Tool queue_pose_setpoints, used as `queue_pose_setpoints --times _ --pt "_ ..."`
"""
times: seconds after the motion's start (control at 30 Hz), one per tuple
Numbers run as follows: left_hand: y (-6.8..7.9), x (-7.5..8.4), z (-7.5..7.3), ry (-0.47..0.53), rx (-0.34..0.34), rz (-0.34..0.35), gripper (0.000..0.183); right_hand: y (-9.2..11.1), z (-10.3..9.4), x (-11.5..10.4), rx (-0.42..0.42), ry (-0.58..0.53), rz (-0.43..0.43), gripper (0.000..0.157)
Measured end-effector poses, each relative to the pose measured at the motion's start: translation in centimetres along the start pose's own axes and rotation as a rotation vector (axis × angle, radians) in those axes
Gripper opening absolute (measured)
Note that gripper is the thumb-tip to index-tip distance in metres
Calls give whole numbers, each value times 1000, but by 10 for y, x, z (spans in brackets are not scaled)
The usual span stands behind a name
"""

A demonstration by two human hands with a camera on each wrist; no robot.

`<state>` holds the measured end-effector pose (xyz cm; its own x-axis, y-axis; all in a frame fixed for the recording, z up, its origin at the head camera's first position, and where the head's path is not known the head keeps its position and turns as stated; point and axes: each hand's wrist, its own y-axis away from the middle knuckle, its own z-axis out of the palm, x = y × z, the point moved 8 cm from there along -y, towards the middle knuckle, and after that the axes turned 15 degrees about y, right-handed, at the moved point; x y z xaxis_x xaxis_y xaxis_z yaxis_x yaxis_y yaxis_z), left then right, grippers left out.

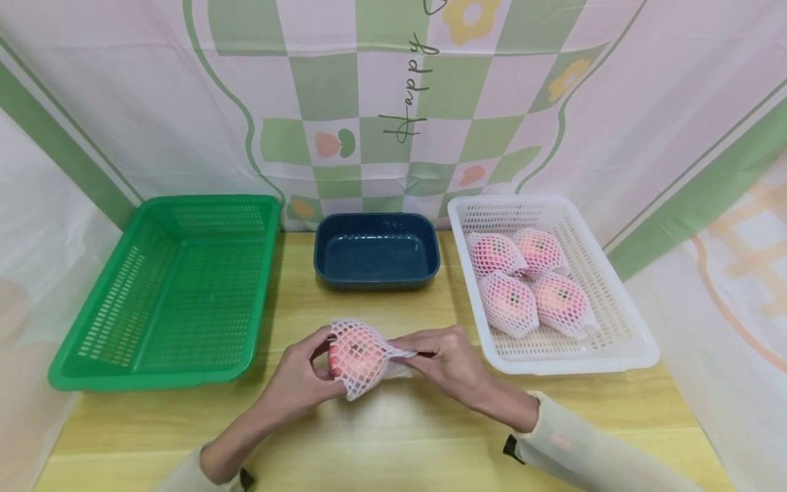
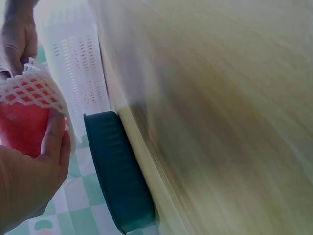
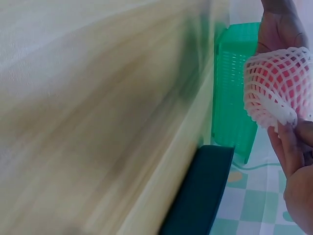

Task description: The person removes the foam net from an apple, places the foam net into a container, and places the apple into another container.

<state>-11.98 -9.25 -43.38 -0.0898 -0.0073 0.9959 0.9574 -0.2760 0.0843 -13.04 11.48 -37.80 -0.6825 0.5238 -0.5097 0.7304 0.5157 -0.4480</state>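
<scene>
A red apple (image 1: 335, 361) sits partly inside a white foam net sleeve (image 1: 367, 374) above the front middle of the table. My left hand (image 1: 300, 376) holds the apple from the left, thumb and fingers curled round its bare side. In the left wrist view, red skin (image 2: 22, 128) shows below the net's open edge. From the right, my right hand (image 1: 451, 362) pinches the gathered end of the net (image 3: 283, 115) between thumb and fingers. The net stretches to a narrow tail there.
A green basket (image 1: 261, 301) with nothing in it stands at the left. Behind the hands is a dark blue tub (image 1: 378, 280). To the right, a white basket (image 1: 615, 301) holds several netted apples (image 1: 507, 301). A patterned curtain (image 1: 393, 89) hangs behind the wooden table (image 1: 381, 451).
</scene>
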Motion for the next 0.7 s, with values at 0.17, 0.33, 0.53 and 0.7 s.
queue_pose_setpoints --times 0.17,0.33,0.53,0.7 --pt "-2 1 -7 -85 71 -18 82 -3 -7 -2 1 65 -13 24" --pt "-3 2 -10 -147 92 -15 84 -7 -14 -8 19 134 -82 23" --pt "-5 1 -9 -195 96 -10 82 -13 -20 -17 8 200 -170 25" --pt "-6 3 -9 -274 106 8 80 -19 -26 -23 -20 239 -206 28"
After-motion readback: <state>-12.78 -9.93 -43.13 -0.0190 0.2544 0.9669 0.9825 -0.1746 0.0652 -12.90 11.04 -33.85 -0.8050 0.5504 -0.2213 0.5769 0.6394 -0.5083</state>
